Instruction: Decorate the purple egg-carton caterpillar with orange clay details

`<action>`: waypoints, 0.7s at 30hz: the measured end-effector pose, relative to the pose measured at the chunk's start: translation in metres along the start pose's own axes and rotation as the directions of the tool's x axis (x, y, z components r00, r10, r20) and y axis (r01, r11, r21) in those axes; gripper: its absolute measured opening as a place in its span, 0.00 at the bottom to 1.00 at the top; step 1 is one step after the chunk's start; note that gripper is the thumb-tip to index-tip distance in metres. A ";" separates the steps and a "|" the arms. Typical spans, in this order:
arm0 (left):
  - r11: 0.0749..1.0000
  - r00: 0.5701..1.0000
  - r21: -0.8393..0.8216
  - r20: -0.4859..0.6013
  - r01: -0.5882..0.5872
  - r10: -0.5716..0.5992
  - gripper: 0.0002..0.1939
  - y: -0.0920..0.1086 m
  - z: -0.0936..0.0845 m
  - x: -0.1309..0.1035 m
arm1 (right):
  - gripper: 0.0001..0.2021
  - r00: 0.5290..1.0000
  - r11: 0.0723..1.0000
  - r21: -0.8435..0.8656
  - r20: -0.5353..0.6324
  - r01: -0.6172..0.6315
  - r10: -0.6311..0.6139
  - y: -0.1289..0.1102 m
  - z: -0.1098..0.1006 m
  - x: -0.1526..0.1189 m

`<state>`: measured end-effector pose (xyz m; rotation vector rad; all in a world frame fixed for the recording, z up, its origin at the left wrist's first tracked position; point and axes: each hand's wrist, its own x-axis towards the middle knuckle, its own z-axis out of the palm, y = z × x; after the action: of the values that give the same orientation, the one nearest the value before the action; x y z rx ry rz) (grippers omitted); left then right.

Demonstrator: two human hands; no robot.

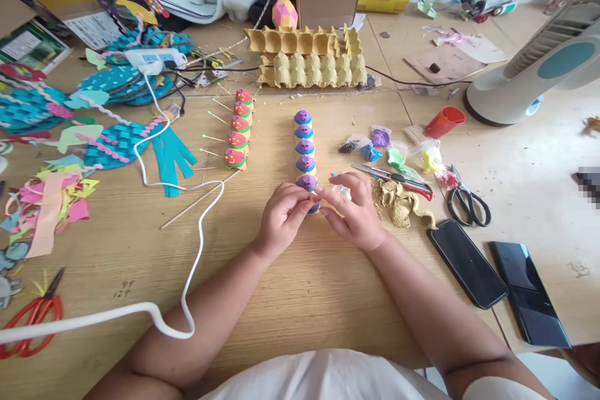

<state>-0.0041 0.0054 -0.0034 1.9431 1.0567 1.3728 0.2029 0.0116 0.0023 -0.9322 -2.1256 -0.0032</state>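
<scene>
A row of egg-carton cups (305, 147) topped in purple and blue, with small dark faces, runs away from me at the centre of the table. Both hands are at its near end. My left hand (284, 215) has thumb and fingers pinched together by the nearest cup, at a tiny orange piece (311, 199). My right hand (351, 209) is just right of that cup, thumb and index finger apart, their tips close to the orange piece. The nearest cup is mostly hidden by my fingers. To the left stands a second row with red and green tops (238, 124).
Egg cartons (319, 69) lie behind. On the right are bagged clay (397, 159), a cutter (398, 180), torn carton scraps (398, 203), black scissors (467, 203), a red cup (444, 122), two phones and a fan. A white cable (200, 244) and thin sticks lie left.
</scene>
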 end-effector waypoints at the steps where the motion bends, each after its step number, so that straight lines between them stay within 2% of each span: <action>1: 0.999 0.999 0.012 0.016 -0.039 0.039 0.09 0.000 0.000 0.000 | 0.19 1.000 1.000 0.023 0.021 0.021 -0.021 -0.002 0.000 0.001; 4: 0.995 0.994 0.014 0.050 -0.102 0.102 0.08 0.002 0.000 0.001 | 0.14 0.999 0.994 0.104 0.032 0.016 -0.020 -0.006 0.001 0.004; 9: 0.994 0.995 -0.070 0.052 -0.081 0.085 0.13 0.004 0.000 0.000 | 0.08 0.997 0.937 0.347 -0.055 -0.026 0.048 -0.009 0.004 0.009; 12: 0.999 0.999 -0.029 -0.020 -0.042 0.042 0.16 0.005 0.000 0.000 | 0.08 0.989 0.894 0.439 -0.072 -0.087 0.131 -0.009 0.005 0.011; 15: 1.000 0.993 -0.003 -0.116 0.015 -0.015 0.15 0.005 0.000 0.000 | 0.06 0.973 0.852 0.495 -0.048 -0.171 0.224 -0.010 0.004 0.011; 18: 1.000 0.991 0.004 -0.134 0.028 -0.027 0.13 0.003 0.001 0.000 | 0.03 0.938 0.792 0.529 0.017 -0.303 0.347 -0.011 0.000 0.012; 21: 1.000 0.993 0.020 -0.115 -0.002 0.005 0.11 0.001 0.002 0.001 | 0.07 0.859 0.658 0.588 0.134 -0.471 0.495 -0.013 -0.003 0.016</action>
<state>-0.0016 0.0052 -0.0030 1.8998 1.1248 1.4975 0.1901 0.0107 0.0188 -1.0451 -1.5980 0.8818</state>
